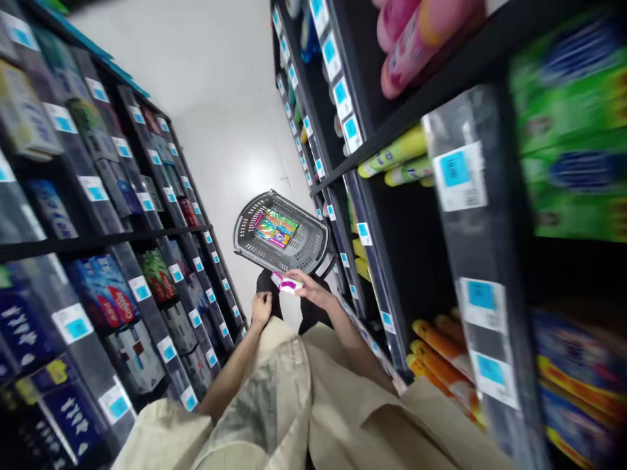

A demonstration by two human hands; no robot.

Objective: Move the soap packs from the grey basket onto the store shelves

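Observation:
In the head view my right hand (313,289) is closed on a small pink-and-white box (290,285) by its edge, just above the near rim of the basket. The print on the box is too small to read. My left hand (261,307) rests lower, by my left knee, its fingers curled in with nothing showing between them. On the floor ahead stands a dark grey plastic shopping basket (312,240), apart from my left hand. Inside it lie several brightly coloured packs (279,225) in green, orange and magenta.
Store shelves (191,230) with toothpaste boxes (105,287) line the left side. Close on the right is another shelf (406,124) with pink bottles (416,39), yellow-green bottles (396,153), orange bottles (443,356) and green packs (575,130). A pale floor (215,98) runs between them.

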